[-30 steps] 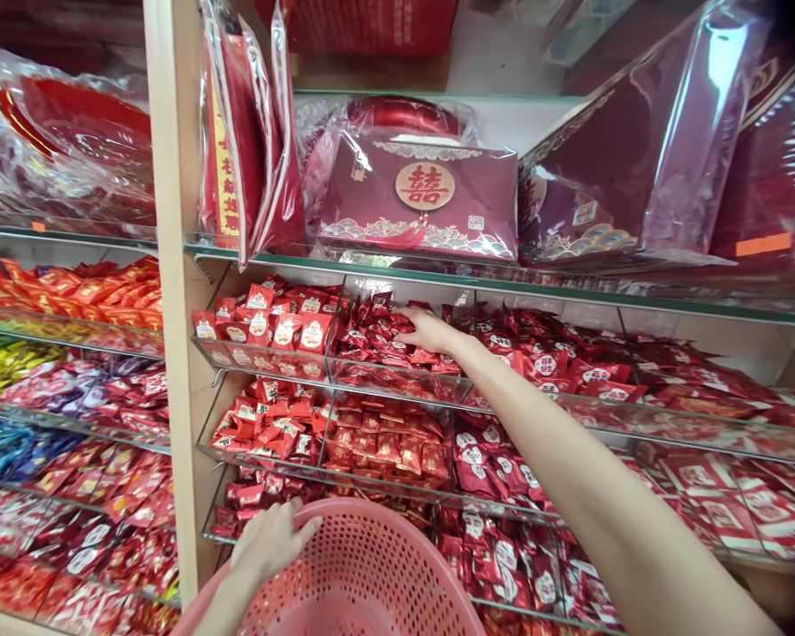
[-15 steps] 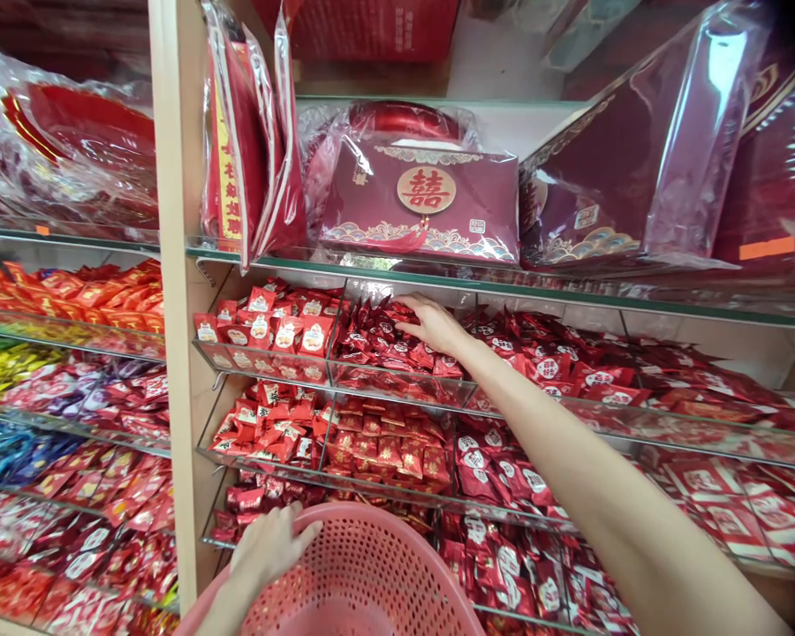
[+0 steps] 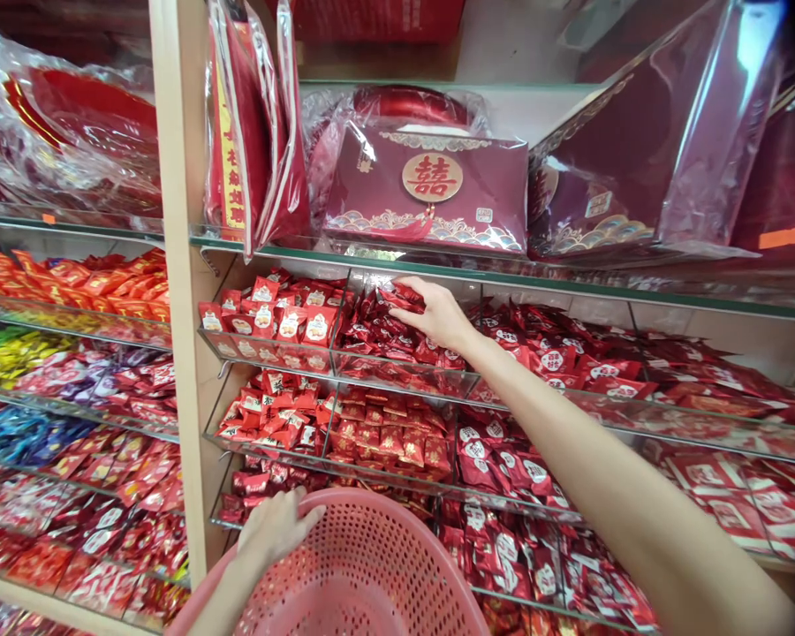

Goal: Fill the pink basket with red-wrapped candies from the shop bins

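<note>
My left hand (image 3: 279, 527) grips the rim of a pink perforated plastic basket (image 3: 371, 539) at the bottom of the view, its thumb over the inner side. The inside of the basket that shows holds nothing. Up in the top row of bins, my right hand (image 3: 430, 311) reaches over dark red wrapped packets (image 3: 381, 331), fingers curved and thumb apart from them. Its fingertips touch packets at the back of that bin; no packet shows clearly in its grasp. Red packets with white labels (image 3: 291, 322) lie in the bin just left.
Clear-fronted bins of red packets (image 3: 390, 437) continue below and to the right. A glass shelf edge (image 3: 437, 267) runs just above my right hand, with a purple gift box (image 3: 430, 190) on it. A wooden upright (image 3: 184, 353) separates colourful packets (image 3: 13, 353) at left.
My right hand has shifted slightly, its fingers more bent over the packets. The view has tilted a little, and my left hand still holds the basket.
</note>
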`<action>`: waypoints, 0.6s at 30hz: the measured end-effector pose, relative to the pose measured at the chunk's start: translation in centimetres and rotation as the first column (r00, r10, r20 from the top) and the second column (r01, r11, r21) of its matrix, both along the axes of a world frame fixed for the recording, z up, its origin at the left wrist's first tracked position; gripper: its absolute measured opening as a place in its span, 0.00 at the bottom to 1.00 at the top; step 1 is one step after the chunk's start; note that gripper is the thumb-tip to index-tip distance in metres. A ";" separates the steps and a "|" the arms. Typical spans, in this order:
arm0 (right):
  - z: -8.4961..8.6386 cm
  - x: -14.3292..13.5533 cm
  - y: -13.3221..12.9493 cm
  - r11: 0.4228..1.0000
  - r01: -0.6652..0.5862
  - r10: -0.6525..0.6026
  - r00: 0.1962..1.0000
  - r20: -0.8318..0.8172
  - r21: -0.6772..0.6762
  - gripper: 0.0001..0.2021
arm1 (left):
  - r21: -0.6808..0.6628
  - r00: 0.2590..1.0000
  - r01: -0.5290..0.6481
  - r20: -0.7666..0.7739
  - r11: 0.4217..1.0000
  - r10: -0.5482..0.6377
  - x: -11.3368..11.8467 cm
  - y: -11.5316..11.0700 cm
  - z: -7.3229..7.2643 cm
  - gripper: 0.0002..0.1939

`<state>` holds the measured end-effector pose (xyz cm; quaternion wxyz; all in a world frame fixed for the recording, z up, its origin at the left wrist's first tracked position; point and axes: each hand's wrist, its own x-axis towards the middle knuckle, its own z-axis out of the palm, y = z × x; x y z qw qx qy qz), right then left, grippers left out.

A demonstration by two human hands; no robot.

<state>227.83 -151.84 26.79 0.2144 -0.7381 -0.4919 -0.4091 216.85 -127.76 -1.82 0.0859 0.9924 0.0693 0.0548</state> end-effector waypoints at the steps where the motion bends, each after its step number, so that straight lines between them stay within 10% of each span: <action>1: -0.1 -0.7 0.0 1.000 -0.014 0.014 1.000 0.011 -0.002 0.21 | 0.001 1.000 -0.004 -0.005 1.000 0.004 0.0 -0.1 0.1 0.31; 7: -2.2 -6.6 -0.7 0.998 -0.053 0.056 0.996 -0.073 0.045 0.21 | 0.003 1.000 -0.005 -0.024 1.000 0.005 -0.2 -0.3 0.6 0.32; 11: -7.1 -10.0 -1.5 0.987 -0.147 0.161 0.943 -0.292 0.068 0.20 | 0.013 0.999 0.011 -0.049 1.000 -0.010 -0.2 -0.4 0.6 0.33; 18: -20.3 -11.7 -2.2 0.940 -0.316 0.260 0.428 -0.865 0.127 0.21 | 0.063 0.998 -0.011 -0.066 0.998 0.015 -0.3 -0.7 0.6 0.35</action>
